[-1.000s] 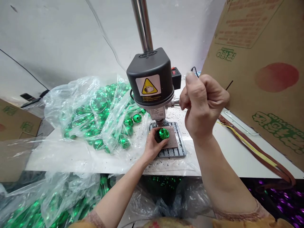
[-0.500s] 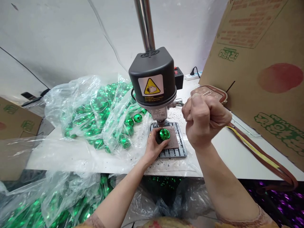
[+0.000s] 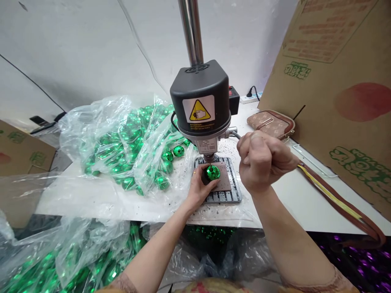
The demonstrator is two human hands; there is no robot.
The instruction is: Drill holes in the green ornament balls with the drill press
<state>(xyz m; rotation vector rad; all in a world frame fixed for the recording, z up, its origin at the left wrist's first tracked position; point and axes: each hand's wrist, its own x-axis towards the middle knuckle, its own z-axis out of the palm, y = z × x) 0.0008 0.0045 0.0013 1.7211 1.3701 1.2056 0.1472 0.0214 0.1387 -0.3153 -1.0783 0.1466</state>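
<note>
My left hand (image 3: 199, 186) curls its thumb and fingers round a shiny green faceted ball (image 3: 213, 173). It steadies the ball on a brown board (image 3: 225, 179), which lies on the slotted grey base (image 3: 237, 193) of a small bench drill press (image 3: 200, 99). Under the chuck (image 3: 209, 157), the thin drill bit reaches down to the top of the ball; whether it has entered cannot be made out. My right hand (image 3: 259, 160) is closed in a fist round the feed lever (image 3: 235, 133) on the machine's right side. Most of the lever is hidden inside the fist.
Clear plastic bags (image 3: 100, 118) of green balls cover the table's left. Several loose green balls (image 3: 179, 151) lie near the base. A brown patterned purse (image 3: 270, 122) and a cardboard box (image 3: 339, 106) stand at right. Dark chips dot the white tabletop (image 3: 171, 205).
My right hand has come down a little with the lever. The drill bit is now lower, at the ball's top. My left hand keeps its hold; the whole view has shifted slightly.
</note>
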